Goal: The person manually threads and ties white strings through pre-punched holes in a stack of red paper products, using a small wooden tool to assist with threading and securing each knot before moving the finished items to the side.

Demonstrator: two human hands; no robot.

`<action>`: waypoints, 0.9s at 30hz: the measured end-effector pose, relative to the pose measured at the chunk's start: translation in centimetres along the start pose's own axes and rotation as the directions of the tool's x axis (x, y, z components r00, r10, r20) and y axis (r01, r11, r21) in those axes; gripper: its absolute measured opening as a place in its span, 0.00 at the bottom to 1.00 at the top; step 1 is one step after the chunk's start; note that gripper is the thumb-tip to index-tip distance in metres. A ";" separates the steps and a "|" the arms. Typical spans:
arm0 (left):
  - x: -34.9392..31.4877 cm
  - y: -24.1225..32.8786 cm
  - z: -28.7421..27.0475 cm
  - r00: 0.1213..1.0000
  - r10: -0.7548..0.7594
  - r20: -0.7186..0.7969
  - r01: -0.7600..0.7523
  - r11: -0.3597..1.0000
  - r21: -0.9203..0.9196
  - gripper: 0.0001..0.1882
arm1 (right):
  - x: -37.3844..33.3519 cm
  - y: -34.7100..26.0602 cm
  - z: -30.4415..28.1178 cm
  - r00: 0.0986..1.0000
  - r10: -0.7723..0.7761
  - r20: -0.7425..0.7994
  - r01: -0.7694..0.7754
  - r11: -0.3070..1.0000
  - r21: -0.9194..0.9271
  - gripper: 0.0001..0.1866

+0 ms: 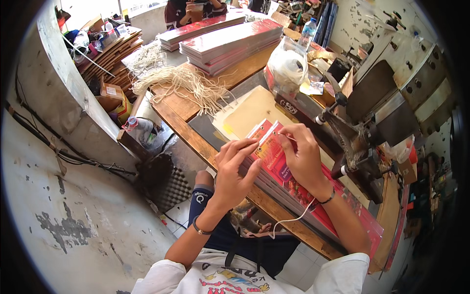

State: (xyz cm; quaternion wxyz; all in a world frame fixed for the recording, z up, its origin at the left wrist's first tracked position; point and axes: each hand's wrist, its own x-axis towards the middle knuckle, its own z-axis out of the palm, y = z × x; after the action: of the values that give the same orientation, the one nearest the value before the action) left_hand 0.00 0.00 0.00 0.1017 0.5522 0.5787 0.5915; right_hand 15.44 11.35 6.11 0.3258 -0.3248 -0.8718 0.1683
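Note:
A stack of red printed sheets [284,169] lies slantwise along the wooden table edge, with metal eyelets at its far end. My right hand [306,159] rests over that end, its thumb and forefinger pinched on a thin white cord beside an eyelet. Below my right wrist a length of white cord [293,219] hangs over the table edge toward my lap. At the stack's left corner is my left hand [230,171], thumb and forefinger spread apart, fingertips by another eyelet. I see nothing held in it.
Loose cream cords [183,85] spread over the table beyond. Behind them stand tall stacks of red printed sheets [230,46]. A metal machine [355,137] with knobs rises close on the right. A white plastic bag [287,63] sits farther back. Another person [193,12] is at the far side.

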 end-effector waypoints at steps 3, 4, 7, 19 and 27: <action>-0.1 0.4 0.1 1.000 -0.005 -0.016 0.005 1.000 0.017 0.19 | 0.0 -0.4 0.3 0.989 -0.123 -0.086 0.107 0.979 -0.171 0.09; -0.1 0.4 0.5 0.999 -0.005 -0.037 0.004 1.000 -0.002 0.19 | 0.1 -0.6 -0.2 0.991 -0.108 -0.074 0.094 0.980 -0.173 0.08; 0.0 1.0 0.3 0.999 0.035 -0.042 -0.032 0.998 0.063 0.19 | 0.0 -0.7 -0.1 0.990 -0.097 -0.102 0.085 0.990 -0.116 0.08; 5.4 4.2 -3.1 0.870 -0.171 0.462 0.450 0.659 -0.603 0.21 | 0.9 -2.4 -2.2 0.975 -0.017 -0.221 0.081 0.955 0.285 0.06; 7.6 1.2 -0.6 0.810 -0.151 0.567 0.429 0.811 -0.398 0.20 | 0.3 -2.2 -1.7 0.983 -0.106 -0.151 0.125 0.985 0.122 0.05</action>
State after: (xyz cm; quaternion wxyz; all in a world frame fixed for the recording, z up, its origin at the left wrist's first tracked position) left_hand -2.67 5.09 5.19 0.4853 0.5425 0.4337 0.5311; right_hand 15.36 10.10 8.61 0.4177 -0.2631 -0.8504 0.1819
